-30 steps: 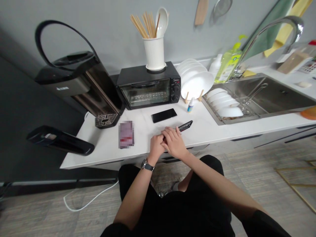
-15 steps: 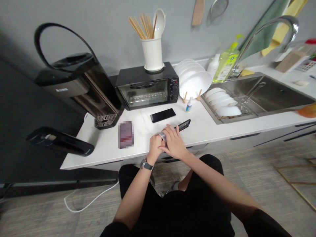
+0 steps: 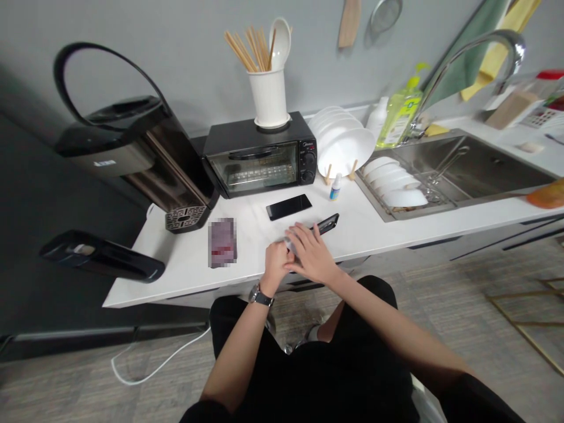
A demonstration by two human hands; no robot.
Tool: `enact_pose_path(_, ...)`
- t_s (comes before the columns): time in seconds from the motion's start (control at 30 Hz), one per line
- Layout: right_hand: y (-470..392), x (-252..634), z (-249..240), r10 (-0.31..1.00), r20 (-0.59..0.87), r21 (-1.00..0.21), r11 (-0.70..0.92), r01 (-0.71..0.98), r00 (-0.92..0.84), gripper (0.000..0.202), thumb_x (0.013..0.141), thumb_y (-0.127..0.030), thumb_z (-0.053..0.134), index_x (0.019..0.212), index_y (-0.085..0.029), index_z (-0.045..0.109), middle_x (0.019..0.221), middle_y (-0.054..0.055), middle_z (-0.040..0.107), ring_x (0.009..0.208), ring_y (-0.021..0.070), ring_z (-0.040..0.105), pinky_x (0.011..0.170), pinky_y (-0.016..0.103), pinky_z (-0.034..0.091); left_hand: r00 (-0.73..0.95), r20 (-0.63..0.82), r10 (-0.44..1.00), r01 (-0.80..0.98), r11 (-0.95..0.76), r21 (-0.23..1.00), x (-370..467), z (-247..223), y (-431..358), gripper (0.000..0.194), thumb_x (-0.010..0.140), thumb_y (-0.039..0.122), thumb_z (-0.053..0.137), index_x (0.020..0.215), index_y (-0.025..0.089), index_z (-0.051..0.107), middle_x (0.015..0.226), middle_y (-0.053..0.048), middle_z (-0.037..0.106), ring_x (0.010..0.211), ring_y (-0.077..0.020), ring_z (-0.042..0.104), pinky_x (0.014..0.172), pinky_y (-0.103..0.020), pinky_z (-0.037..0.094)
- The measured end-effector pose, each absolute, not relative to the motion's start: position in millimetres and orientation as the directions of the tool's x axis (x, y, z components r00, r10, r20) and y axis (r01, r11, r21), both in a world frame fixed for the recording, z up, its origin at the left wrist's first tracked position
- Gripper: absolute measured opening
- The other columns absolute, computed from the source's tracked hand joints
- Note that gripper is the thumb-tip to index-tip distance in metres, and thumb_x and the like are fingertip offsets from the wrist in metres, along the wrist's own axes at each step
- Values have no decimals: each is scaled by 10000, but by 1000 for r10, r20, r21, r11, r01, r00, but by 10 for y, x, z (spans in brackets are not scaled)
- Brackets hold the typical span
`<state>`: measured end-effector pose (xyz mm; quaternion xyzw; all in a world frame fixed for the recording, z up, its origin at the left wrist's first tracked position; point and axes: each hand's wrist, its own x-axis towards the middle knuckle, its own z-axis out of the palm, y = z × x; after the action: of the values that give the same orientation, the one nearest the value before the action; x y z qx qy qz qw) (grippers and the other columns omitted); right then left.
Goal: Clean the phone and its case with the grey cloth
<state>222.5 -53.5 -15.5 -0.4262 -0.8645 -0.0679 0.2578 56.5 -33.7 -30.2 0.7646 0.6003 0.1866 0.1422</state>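
Note:
My left hand [image 3: 277, 261] is closed in a fist just over the counter's front edge. A small grey, cloth-like thing [image 3: 289, 242] shows at its fingers; its kind is unclear. My right hand [image 3: 312, 254] lies across it and against the left hand, fingers stretched out and close together. Just past the right fingertips a black phone case [image 3: 326, 224] rests on the counter, partly covered by that hand. Behind both hands lies a black phone [image 3: 289, 207], screen up. A small spray bottle [image 3: 335, 188] with a white cap stands upright behind the case.
A blurred-out flat item [image 3: 222, 242] lies left on the white counter [image 3: 185, 264]. A toaster oven [image 3: 259, 167] stands behind, beside a tall dark dispenser [image 3: 163, 158]. White plates [image 3: 346, 150] stand in a rack near the sink [image 3: 489, 170], which holds bowls [image 3: 396, 182].
The view has shifted slightly, so the counter and its items sit a little further left. Both hands keep nearly the same pose, the right fingers moving only slightly over the grey thing.

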Motion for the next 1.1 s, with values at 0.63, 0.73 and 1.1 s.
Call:
enact_pose_path(0.63,-318,2613,-251,720,512,-81,584,808,-469,667,1022,-613,517,1450,-101,512,1434,249,604,1414,400,494,1263,678,203,211,153,965,840,-259,477,581,-237,-387,305,1070,338,532,1025,202,801,783,-53,773,693,-171,672,656,-261,386)
enact_pose_path(0.73,-213,2854,-239,765,564,-134,456,880,-310,674,1022,-638,487,1418,-93,515,1412,265,596,1445,427,458,1253,698,201,184,187,965,825,-255,504,612,-213,-405,311,1072,395,553,1058,217,808,783,-57,776,714,-184,696,653,-265,389)
enact_pose_path(1.1,-477,2267,-219,707,469,-143,653,744,-530,726,1026,-638,500,1529,-116,465,1508,237,568,1520,386,397,1275,683,162,192,109,975,871,-221,439,565,-277,-336,238,1000,215,567,914,172,784,743,-51,755,642,-174,638,634,-270,377)
